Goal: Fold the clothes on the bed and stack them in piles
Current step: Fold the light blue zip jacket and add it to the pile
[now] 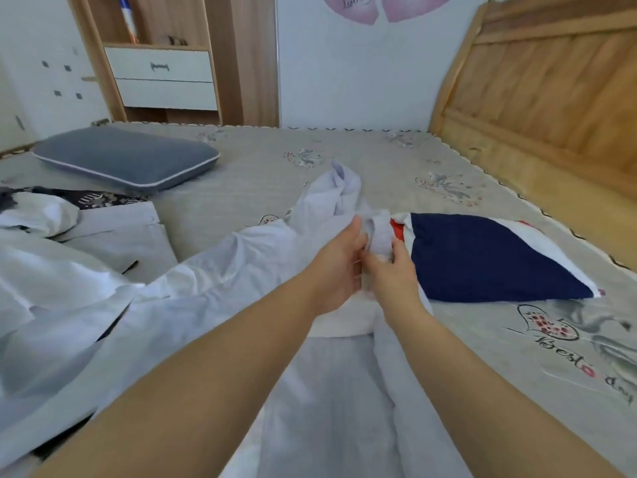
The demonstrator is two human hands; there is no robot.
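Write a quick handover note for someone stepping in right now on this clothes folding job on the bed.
Left hand and right hand: both grip a bunched part of the pale lilac garment, mid-bed, not yet folded.
Navy, white and red garment: lies flat just right of the hands.
Unfolded white clothes heaped at left, by the grey pillow.
Done: no finished pile visible.
Left: fold the lilac piece, then the rest, and stack.
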